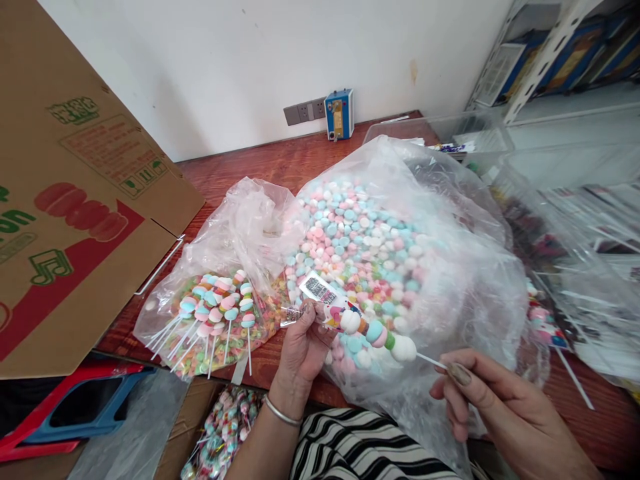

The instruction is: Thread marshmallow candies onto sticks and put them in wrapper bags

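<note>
My left hand [307, 343] is closed, thumb and fingers pinching a printed clear wrapper [320, 291] over the big bag. My right hand [493, 400] pinches the white stick of a marshmallow skewer [403, 348] between thumb and forefinger. White, pink, blue and green pieces are threaded along the skewer, and its far end lies at the wrapper's mouth, partly inside. Beneath both hands spreads a large clear bag of loose pastel marshmallows [345, 220]. Several threaded marshmallow skewers [215, 303] rest on a smaller bag of colourful rings [270, 320], left of my left hand.
A printed cardboard box [90, 200] stands at the left. Below the table edge, another box holds wrapped skewers [230, 420]. A blue device [339, 115] sits by the wall sockets. Clear plastic bins [565, 160] and a wrapped skewer [545, 323] are on the right.
</note>
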The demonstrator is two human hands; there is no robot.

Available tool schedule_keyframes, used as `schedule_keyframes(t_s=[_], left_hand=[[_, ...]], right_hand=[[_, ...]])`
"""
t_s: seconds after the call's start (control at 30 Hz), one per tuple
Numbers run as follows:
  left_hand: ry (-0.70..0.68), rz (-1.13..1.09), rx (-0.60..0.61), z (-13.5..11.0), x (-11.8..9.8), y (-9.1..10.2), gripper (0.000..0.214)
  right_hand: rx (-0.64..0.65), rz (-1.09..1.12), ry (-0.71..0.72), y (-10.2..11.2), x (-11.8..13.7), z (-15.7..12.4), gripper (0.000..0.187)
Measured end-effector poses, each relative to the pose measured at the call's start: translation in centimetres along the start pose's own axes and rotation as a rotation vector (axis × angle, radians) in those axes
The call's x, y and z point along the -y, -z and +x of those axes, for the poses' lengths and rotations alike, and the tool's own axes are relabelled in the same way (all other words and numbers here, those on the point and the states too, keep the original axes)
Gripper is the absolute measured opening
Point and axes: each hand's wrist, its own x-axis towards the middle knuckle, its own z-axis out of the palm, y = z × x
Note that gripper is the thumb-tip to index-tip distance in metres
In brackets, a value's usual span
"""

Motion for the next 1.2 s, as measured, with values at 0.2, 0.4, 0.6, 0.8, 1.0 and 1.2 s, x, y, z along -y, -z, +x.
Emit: schedule_keyframes(t_s=[0.2, 0.4, 0.6, 0.8, 1.0, 1.2], left_hand=[[-0.027, -0.02, 0.026, 0.1, -0.2, -0.1, 0.015], [-0.098, 0.082, 0.075, 0.1, 0.1, -0.3, 0.022], [-0.122, 0.133, 0.019, 0.2, 0.5, -0.2, 0.024], [-0.232, 0.246, 0.161, 0.0, 0.3, -0.6, 0.014], [-0.095, 0.015, 0.128, -0.1, 0.2, -2.5, 0.021], [-0.088, -0.024, 0.038, 0.8, 0.4, -3.5, 0.012]], right_hand=[[0.062, 0.085, -0.083, 0.1, 0.0, -0.2, 0.036], [0.007, 0.022, -0.084, -0.3, 0.8, -0.6, 0.037], [0.057, -0.164, 0.027, 0.1, 1.1, -0.7, 0.032], [0.247, 0.04, -0.186, -0.5, -0.1, -0.5, 0.04], [0.268, 0.38, -0.348, -3.4, -2.5, -0.4, 0.036], [0.249, 0.414, -0.373, -4.2, -3.0, -0.3, 0.044]])
